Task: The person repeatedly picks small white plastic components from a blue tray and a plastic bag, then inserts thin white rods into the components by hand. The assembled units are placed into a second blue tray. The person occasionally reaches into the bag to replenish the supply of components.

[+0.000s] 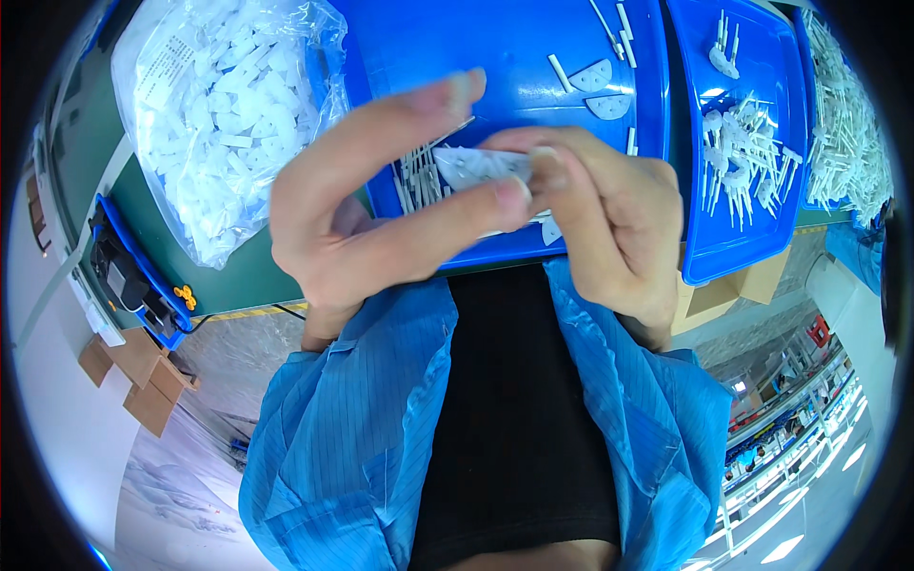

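Above the front of the blue tray point(428, 48), my right hand point(619, 214) pinches a white half-round plastic piece point(471, 167) between thumb and fingertips. My left hand point(362, 205) is spread beside it, its index finger raised away from the piece. The left thumb tip lies over the piece's near edge; whether it presses on it I cannot tell. Behind the hands, a bunch of thin white rods point(416, 176) lies in the tray, partly hidden. Two more half-round pieces point(607, 107) with small holes and a few loose rods point(559, 73) lie at the tray's right side.
A clear bag point(228, 124) full of small white parts stands at the left on the green table point(262, 276). To the right, another blue tray point(700, 252) holds half-round pieces fitted with rods point(738, 157). Beyond it is a heap of similar pieces point(843, 124).
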Available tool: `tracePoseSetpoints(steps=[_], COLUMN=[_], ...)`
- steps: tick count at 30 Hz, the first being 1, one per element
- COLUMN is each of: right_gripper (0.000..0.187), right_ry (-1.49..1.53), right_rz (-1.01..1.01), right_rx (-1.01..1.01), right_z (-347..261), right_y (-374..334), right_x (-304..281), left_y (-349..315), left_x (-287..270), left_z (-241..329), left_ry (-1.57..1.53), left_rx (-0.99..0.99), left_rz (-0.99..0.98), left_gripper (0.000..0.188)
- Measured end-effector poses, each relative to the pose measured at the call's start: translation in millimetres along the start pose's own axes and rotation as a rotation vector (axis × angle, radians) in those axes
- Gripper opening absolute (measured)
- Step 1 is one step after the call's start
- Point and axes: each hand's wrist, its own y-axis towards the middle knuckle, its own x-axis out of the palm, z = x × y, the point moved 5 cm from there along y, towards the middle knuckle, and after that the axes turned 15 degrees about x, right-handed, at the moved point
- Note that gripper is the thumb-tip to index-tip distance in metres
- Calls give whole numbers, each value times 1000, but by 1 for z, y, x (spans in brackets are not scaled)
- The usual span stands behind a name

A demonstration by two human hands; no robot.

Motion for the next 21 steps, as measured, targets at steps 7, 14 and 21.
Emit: tracePoseSetpoints(steps=[7,14,21], right_gripper=[37,28,29], right_ry=[-343,-608,-892], right_rz=[628,577,402], right_rx=[248,93,-140], right_z=[10,3,16], right_y=[-42,-19,24], right_x=[-110,-95,-39], left_y=[9,7,3], left_x=[10,20,0], left_z=[-1,-4,-8], left_ry=[-155,-171,-128], left_rx=[-197,-243,-341], left_rz=[-2,-23,83], left_gripper=[45,30,27])
